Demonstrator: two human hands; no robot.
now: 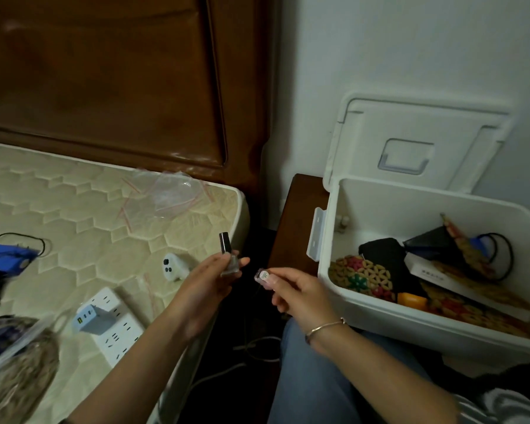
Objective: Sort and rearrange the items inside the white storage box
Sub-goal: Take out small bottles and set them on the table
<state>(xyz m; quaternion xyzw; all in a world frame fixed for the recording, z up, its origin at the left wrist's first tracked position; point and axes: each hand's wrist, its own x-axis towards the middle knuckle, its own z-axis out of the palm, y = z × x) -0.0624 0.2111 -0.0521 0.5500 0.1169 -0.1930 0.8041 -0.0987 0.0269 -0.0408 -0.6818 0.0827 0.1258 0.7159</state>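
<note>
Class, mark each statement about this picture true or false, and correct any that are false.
1. The left hand holds a dark-capped bottle. True.
2. The lid of the white storage box is closed. False: it stands open behind the box, against the wall.
3. The power strip lies inside the box. False: it lies on the mattress.
4. The right hand pinches a small pinkish bottle. True.
</note>
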